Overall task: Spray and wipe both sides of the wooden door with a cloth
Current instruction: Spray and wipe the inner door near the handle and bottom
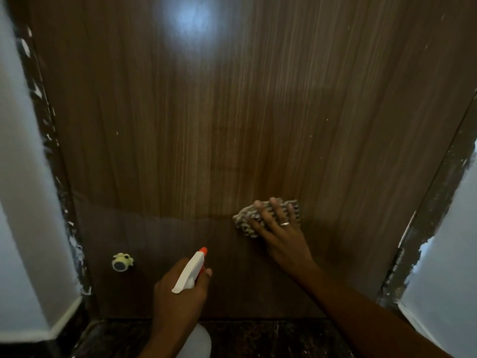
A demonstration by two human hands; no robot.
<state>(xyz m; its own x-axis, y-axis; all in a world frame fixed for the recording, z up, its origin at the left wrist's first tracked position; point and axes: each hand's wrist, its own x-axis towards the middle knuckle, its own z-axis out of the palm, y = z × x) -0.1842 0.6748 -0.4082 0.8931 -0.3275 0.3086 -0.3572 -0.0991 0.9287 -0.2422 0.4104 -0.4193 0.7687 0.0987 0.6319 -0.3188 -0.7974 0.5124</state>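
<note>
The door (232,112) fills most of the frame. Right of centre, low down, the right hand (280,228) presses a striped cloth (247,220) flat against the wood, fingers spread over it, a ring (285,223) on one. At lower centre the left hand (178,293) grips a white sprayer (189,272), its orange nozzle aimed at the door. A small pale stopper (121,262) sits on the door at lower left.

The left hand (178,303) covers the neck of the spray bottle (189,271), and the bottle's body is cut off by the lower edge. The right hand (281,233) hides much of the cloth (245,223). The small pale thing (121,262) on the door (232,112) is too blurred to identify.
</note>
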